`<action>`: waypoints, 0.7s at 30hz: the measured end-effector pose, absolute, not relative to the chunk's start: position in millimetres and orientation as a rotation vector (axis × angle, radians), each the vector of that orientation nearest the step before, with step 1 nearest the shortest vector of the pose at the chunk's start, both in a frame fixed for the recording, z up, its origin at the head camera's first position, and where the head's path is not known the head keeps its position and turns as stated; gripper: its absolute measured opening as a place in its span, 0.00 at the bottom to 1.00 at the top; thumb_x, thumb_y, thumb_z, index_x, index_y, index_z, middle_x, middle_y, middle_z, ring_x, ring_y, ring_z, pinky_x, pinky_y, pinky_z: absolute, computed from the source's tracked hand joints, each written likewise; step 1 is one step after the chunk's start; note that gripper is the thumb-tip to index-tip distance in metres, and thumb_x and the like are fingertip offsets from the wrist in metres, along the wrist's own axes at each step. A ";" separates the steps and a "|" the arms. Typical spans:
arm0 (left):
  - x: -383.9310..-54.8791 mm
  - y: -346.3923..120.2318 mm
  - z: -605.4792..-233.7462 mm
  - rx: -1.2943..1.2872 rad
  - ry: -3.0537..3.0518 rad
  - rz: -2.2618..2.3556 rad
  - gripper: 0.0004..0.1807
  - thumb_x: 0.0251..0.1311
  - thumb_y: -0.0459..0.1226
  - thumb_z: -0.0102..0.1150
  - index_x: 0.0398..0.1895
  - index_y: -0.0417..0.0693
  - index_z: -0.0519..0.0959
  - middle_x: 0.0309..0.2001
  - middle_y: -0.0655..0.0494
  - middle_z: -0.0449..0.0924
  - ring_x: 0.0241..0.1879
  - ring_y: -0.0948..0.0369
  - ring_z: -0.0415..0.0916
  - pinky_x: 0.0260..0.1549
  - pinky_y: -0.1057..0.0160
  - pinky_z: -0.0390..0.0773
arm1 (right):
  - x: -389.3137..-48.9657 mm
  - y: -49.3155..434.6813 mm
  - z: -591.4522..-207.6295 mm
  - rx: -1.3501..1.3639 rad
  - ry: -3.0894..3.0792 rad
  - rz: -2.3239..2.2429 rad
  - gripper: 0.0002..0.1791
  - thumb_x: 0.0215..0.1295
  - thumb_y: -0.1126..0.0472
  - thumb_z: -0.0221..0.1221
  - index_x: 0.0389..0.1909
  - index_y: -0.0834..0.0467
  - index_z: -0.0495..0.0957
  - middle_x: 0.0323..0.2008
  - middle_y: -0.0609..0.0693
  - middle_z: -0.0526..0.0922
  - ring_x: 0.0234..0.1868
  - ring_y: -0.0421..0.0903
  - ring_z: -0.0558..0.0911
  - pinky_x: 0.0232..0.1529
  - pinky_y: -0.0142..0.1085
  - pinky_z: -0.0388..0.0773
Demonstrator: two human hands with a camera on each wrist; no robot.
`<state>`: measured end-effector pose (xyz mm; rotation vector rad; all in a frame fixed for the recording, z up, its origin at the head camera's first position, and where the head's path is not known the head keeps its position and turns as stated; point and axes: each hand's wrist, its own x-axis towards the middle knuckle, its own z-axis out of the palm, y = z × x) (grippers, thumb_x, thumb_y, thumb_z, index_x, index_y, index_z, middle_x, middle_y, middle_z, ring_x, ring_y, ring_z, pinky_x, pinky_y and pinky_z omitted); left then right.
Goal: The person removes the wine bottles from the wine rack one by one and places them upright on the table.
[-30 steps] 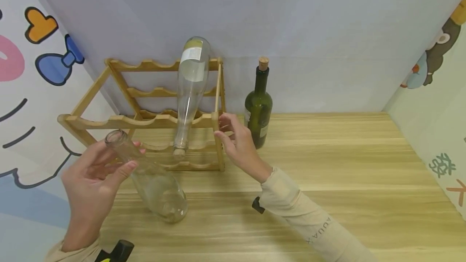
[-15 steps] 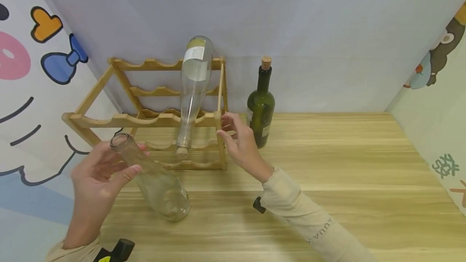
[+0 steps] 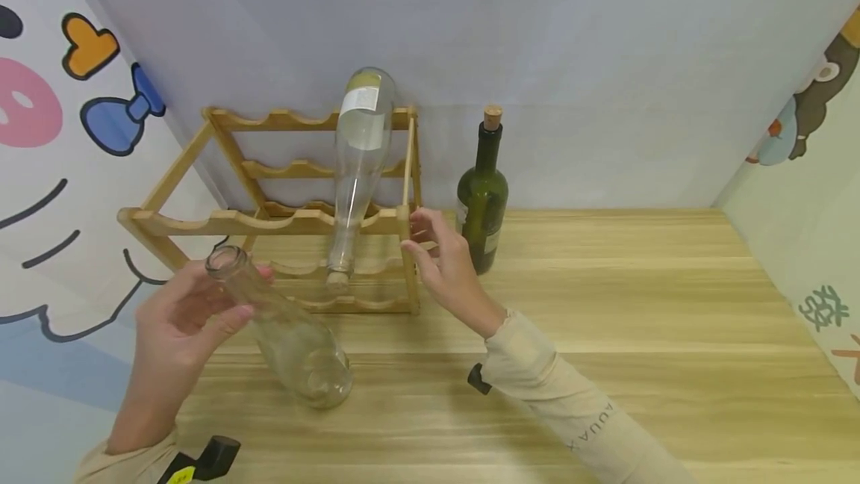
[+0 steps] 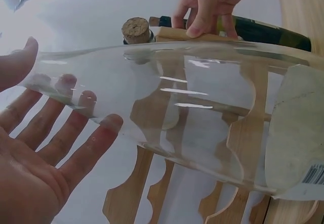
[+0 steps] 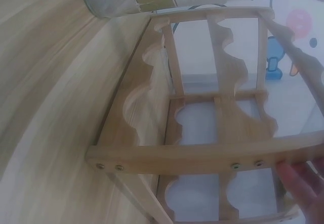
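My left hand (image 3: 176, 323) holds a clear glass bottle (image 3: 302, 357) by its neck, thumb on one side and fingers on the other. The bottle leans, its uncorked mouth up towards the left and its base low on the right; whether the base touches the table I cannot tell. A label (image 4: 298, 133) shows on its side in the left wrist view. My right hand (image 3: 446, 264) grips the right front post of a wooden wine rack (image 3: 289, 225). Lying neck-forward on the rack's top tier is a corked clear bottle (image 3: 363, 133) with a white label.
Right of the rack stands a green wine bottle (image 3: 482, 204) with a cork, close behind my right hand. Wood-grain table (image 3: 638, 320) extends to the right. A grey wall (image 3: 571, 58) rises behind, and a cartoon-printed panel (image 3: 60, 260) borders the left.
The whole view has shifted slightly. My left hand and the clear bottle have barely moved, a little to the right and down. The right hand stays on the rack.
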<state>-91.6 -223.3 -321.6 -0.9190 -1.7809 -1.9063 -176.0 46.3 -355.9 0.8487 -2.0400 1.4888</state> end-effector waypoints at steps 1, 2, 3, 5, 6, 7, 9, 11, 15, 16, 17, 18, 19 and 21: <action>-92.1 -224.5 -322.3 -0.927 -1.769 -1.926 0.21 0.52 0.13 0.52 0.52 0.17 0.67 0.47 0.36 0.79 0.48 0.51 0.78 0.42 0.65 0.80 | -175.6 46.4 -355.7 0.847 -2.042 1.496 0.16 0.58 0.77 0.58 0.46 0.74 0.68 0.38 0.67 0.77 0.37 0.59 0.82 0.27 0.44 0.82; -92.4 -226.0 -322.9 -0.925 -1.765 -1.932 0.21 0.53 0.13 0.51 0.52 0.17 0.67 0.47 0.36 0.79 0.49 0.51 0.78 0.43 0.65 0.80 | -175.2 46.5 -355.6 0.845 -2.044 1.506 0.16 0.58 0.77 0.58 0.46 0.74 0.68 0.38 0.67 0.77 0.37 0.59 0.82 0.27 0.44 0.82; -92.9 -227.6 -323.6 -0.913 -1.763 -1.932 0.20 0.55 0.14 0.51 0.52 0.17 0.67 0.47 0.37 0.79 0.48 0.51 0.78 0.45 0.65 0.79 | -174.8 46.6 -355.4 0.840 -2.045 1.517 0.16 0.58 0.77 0.58 0.46 0.74 0.68 0.38 0.67 0.77 0.37 0.59 0.82 0.27 0.44 0.82; -93.3 -230.9 -324.5 -0.850 -1.775 -1.908 0.17 0.58 0.16 0.50 0.52 0.19 0.69 0.47 0.41 0.80 0.47 0.55 0.79 0.44 0.68 0.78 | -174.5 46.8 -355.1 0.833 -2.047 1.547 0.16 0.59 0.77 0.58 0.47 0.74 0.68 0.39 0.67 0.77 0.37 0.59 0.82 0.27 0.45 0.82; -93.9 -232.7 -324.8 -0.826 -1.774 -1.901 0.16 0.59 0.17 0.49 0.52 0.20 0.70 0.47 0.43 0.81 0.46 0.56 0.79 0.44 0.69 0.78 | -174.4 47.1 -355.0 0.829 -2.051 1.563 0.16 0.59 0.76 0.58 0.47 0.74 0.68 0.39 0.67 0.77 0.38 0.59 0.82 0.28 0.45 0.82; -94.2 -234.4 -324.7 -0.799 -1.774 -1.899 0.16 0.61 0.18 0.48 0.52 0.20 0.70 0.47 0.44 0.81 0.46 0.57 0.79 0.43 0.69 0.78 | -174.3 47.5 -354.7 0.825 -2.056 1.581 0.16 0.59 0.76 0.58 0.47 0.74 0.68 0.40 0.67 0.77 0.38 0.59 0.82 0.28 0.45 0.82; -94.1 -237.8 -323.9 -0.719 -1.795 -1.889 0.15 0.62 0.19 0.47 0.52 0.21 0.71 0.47 0.47 0.81 0.44 0.59 0.79 0.42 0.71 0.78 | -174.5 48.9 -353.7 0.821 -2.080 1.618 0.16 0.60 0.75 0.58 0.47 0.73 0.68 0.41 0.66 0.77 0.39 0.59 0.82 0.29 0.45 0.82; -93.9 -240.3 -321.9 -0.643 -1.811 -1.898 0.15 0.63 0.20 0.45 0.52 0.22 0.71 0.47 0.47 0.81 0.43 0.59 0.78 0.40 0.71 0.79 | -174.9 51.6 -351.8 0.816 -2.118 1.668 0.16 0.61 0.74 0.58 0.48 0.72 0.68 0.41 0.66 0.77 0.40 0.59 0.82 0.30 0.44 0.82; -94.1 -243.1 -315.5 -0.477 -1.866 -1.869 0.14 0.65 0.22 0.45 0.52 0.22 0.71 0.46 0.44 0.80 0.41 0.58 0.79 0.36 0.69 0.80 | -175.3 59.1 -343.7 0.793 -2.213 1.765 0.15 0.62 0.72 0.58 0.49 0.71 0.69 0.43 0.65 0.78 0.44 0.59 0.81 0.36 0.44 0.82; -94.2 -243.7 -314.1 -0.445 -1.868 -1.868 0.14 0.65 0.22 0.45 0.52 0.22 0.71 0.46 0.43 0.80 0.39 0.57 0.79 0.36 0.69 0.81 | -175.1 61.0 -341.6 0.790 -2.231 1.784 0.15 0.62 0.72 0.58 0.50 0.71 0.69 0.43 0.65 0.78 0.45 0.59 0.81 0.37 0.43 0.82; -94.6 -244.3 -313.1 -0.424 -1.861 -1.872 0.14 0.65 0.23 0.46 0.52 0.22 0.71 0.45 0.42 0.79 0.39 0.57 0.80 0.36 0.68 0.81 | -174.4 62.7 -339.5 0.790 -2.243 1.801 0.16 0.62 0.72 0.58 0.50 0.71 0.70 0.44 0.65 0.78 0.45 0.59 0.81 0.38 0.44 0.82; -94.9 -245.0 -312.4 -0.406 -1.846 -1.884 0.14 0.65 0.23 0.46 0.52 0.21 0.71 0.45 0.41 0.79 0.37 0.56 0.80 0.35 0.67 0.81 | -173.6 64.2 -337.9 0.789 -2.250 1.816 0.16 0.63 0.72 0.58 0.50 0.71 0.70 0.45 0.65 0.77 0.46 0.59 0.80 0.39 0.44 0.82; -95.1 -245.8 -311.8 -0.374 -1.840 -1.885 0.14 0.65 0.23 0.47 0.51 0.21 0.71 0.44 0.41 0.79 0.37 0.56 0.81 0.35 0.66 0.82 | -172.7 65.4 -336.9 0.790 -2.251 1.830 0.16 0.62 0.72 0.58 0.50 0.71 0.70 0.46 0.65 0.77 0.47 0.60 0.80 0.40 0.44 0.82; -96.4 -247.3 -311.3 -0.320 -1.811 -1.898 0.15 0.65 0.25 0.49 0.51 0.21 0.70 0.42 0.41 0.79 0.37 0.55 0.80 0.34 0.64 0.82 | -170.8 67.5 -336.4 0.781 -2.243 1.840 0.16 0.62 0.72 0.58 0.50 0.72 0.70 0.46 0.66 0.77 0.46 0.60 0.80 0.39 0.42 0.82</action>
